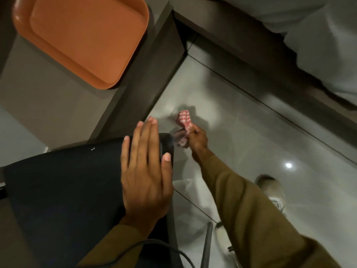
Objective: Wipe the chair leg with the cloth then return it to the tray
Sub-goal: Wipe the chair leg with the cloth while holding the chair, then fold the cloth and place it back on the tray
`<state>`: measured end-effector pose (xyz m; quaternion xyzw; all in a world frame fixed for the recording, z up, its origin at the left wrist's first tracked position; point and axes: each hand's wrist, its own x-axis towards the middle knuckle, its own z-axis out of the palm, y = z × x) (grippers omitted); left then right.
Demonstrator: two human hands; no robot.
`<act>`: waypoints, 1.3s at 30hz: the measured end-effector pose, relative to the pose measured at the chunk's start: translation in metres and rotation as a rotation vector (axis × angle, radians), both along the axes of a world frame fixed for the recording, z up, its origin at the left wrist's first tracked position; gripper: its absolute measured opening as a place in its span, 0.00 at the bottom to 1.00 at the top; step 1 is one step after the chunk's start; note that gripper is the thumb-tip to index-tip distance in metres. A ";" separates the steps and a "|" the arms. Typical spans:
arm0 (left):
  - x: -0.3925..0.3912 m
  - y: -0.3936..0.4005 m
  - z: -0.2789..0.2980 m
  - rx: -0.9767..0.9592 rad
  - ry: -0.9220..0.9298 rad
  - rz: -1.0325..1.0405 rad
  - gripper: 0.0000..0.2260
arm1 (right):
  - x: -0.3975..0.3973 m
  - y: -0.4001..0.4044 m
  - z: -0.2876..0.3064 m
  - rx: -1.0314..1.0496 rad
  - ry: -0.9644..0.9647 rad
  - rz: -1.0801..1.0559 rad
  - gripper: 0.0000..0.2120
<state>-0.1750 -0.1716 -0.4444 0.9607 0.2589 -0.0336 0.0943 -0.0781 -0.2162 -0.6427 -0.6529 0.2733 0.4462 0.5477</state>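
My left hand (pixel 145 171) lies flat, fingers spread, on the far corner of the black chair seat (pixel 67 190). Below and beyond that corner my right hand (pixel 197 139) grips a red-and-white patterned cloth (pixel 183 118), which is wrapped around the chair's front leg (pixel 178 135) just under the seat. Only a short blurred piece of that leg shows. The orange tray (pixel 85 35) lies on the grey table at the top left with nothing in it.
A dark table edge (pixel 150 78) runs between the tray and the glossy grey floor (pixel 251 132). Another grey chair leg (pixel 206 246) and my light shoe (pixel 270 188) are at the lower right. White bedding (pixel 318 35) fills the top right. A black cable (pixel 154 246) crosses the seat.
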 end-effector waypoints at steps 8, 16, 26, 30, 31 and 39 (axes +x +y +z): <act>0.002 0.000 0.004 -0.021 0.040 -0.014 0.29 | -0.002 -0.007 0.062 0.021 -0.027 -0.030 0.17; 0.004 0.005 0.017 -0.046 0.199 -0.067 0.30 | -0.003 -0.036 0.161 0.129 -0.167 0.094 0.16; 0.057 0.002 0.079 -1.198 -0.048 0.706 0.36 | 0.085 -0.091 0.242 0.377 0.232 -0.041 0.24; 0.074 -0.009 0.129 -1.515 -0.318 0.759 0.30 | 0.118 -0.095 0.295 0.500 0.313 0.062 0.36; 0.076 -0.011 0.144 -1.531 -0.354 0.748 0.25 | 0.124 -0.095 0.310 0.552 0.288 0.116 0.41; 0.093 -0.003 0.211 -1.281 -0.578 0.976 0.12 | 0.162 -0.061 0.397 0.287 -0.319 0.628 0.20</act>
